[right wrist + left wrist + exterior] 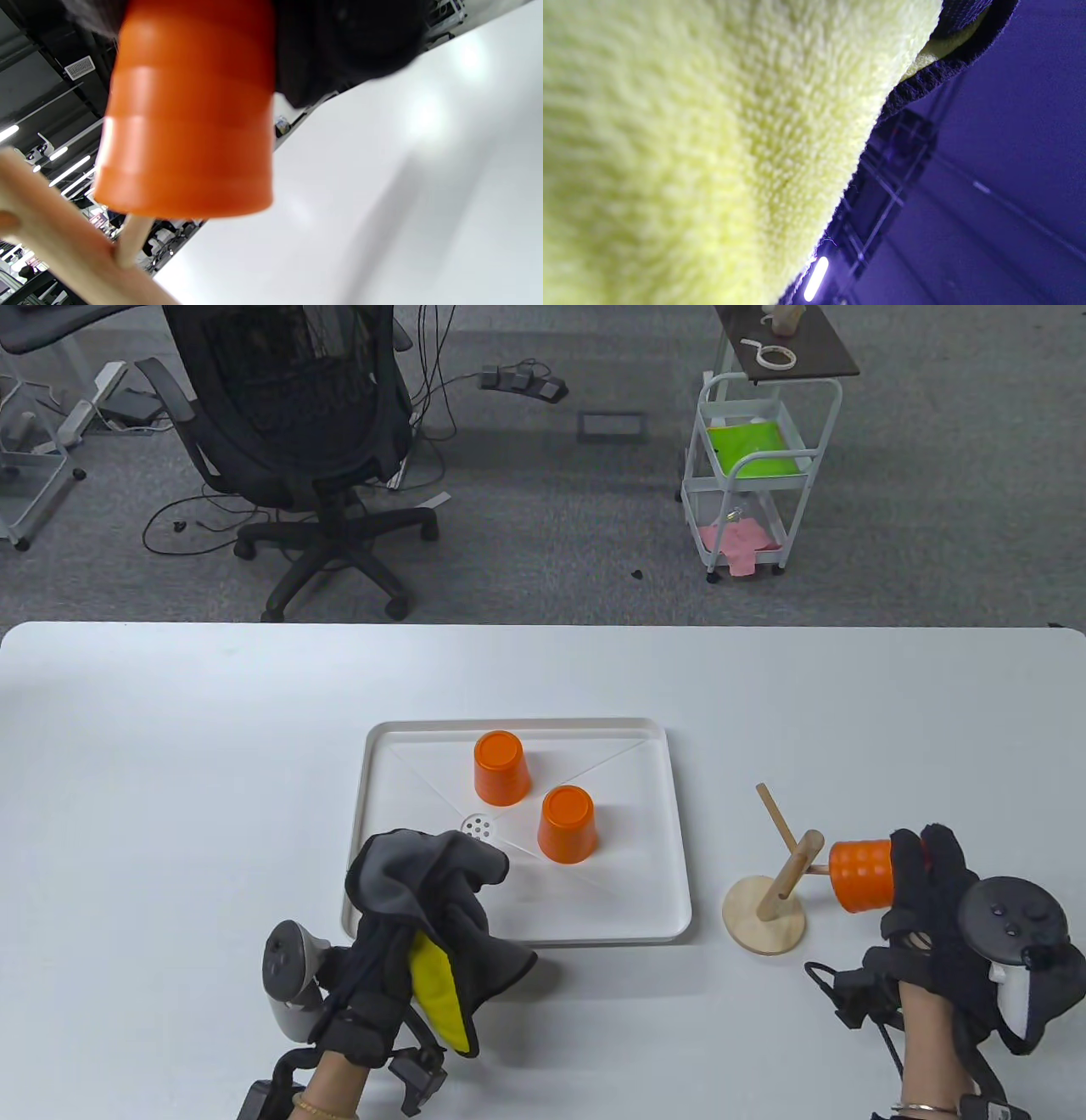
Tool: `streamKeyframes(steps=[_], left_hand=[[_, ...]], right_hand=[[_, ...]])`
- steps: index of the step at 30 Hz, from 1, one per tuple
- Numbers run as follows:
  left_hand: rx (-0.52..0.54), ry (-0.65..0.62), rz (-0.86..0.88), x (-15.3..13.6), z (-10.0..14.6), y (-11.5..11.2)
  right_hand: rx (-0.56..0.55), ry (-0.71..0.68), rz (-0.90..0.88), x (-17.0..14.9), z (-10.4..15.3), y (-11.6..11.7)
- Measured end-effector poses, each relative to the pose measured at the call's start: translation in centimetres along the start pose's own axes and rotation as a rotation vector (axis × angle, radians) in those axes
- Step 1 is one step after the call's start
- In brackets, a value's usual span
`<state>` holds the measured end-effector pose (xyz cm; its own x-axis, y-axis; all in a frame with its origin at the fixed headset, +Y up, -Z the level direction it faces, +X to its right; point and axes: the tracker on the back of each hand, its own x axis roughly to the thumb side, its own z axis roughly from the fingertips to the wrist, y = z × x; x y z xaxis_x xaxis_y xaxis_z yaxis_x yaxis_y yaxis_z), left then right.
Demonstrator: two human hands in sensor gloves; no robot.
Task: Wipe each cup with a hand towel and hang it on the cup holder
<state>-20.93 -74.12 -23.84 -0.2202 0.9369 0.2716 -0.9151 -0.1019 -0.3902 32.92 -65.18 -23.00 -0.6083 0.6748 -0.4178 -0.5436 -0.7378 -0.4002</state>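
Note:
My right hand [920,882] grips an orange cup [861,875] on its side, its mouth slid over the right peg of the wooden cup holder [768,912]. In the right wrist view the orange cup [186,110] sits over the thin peg [131,241] beside the holder's post [55,237]. My left hand [399,925] holds a grey and yellow hand towel [437,899] bunched over its fingers at the tray's near left corner. The towel's yellow side [704,144] fills the left wrist view. Two more orange cups [501,768] [567,824] stand upside down on the white tray [653,848].
The holder's other peg [776,814] points up and left, bare. A drain disc [478,826] lies in the tray's middle. Beyond the table's far edge stand an office chair [297,432] and a white trolley [755,466].

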Motion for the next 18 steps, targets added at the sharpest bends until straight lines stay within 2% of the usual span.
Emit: streamKeyframes(steps=[9,18], left_hand=[[-0.004,-0.001,-0.001,0.0,0.0,0.0],[-0.005,0.0,0.0,-0.1,0.0,-0.1]], right_hand=[[0.051,0.024,-0.043,-0.6,-0.3,1.8],[0.069,0.052,-0.057,-1.3,-0.4,2.5]])
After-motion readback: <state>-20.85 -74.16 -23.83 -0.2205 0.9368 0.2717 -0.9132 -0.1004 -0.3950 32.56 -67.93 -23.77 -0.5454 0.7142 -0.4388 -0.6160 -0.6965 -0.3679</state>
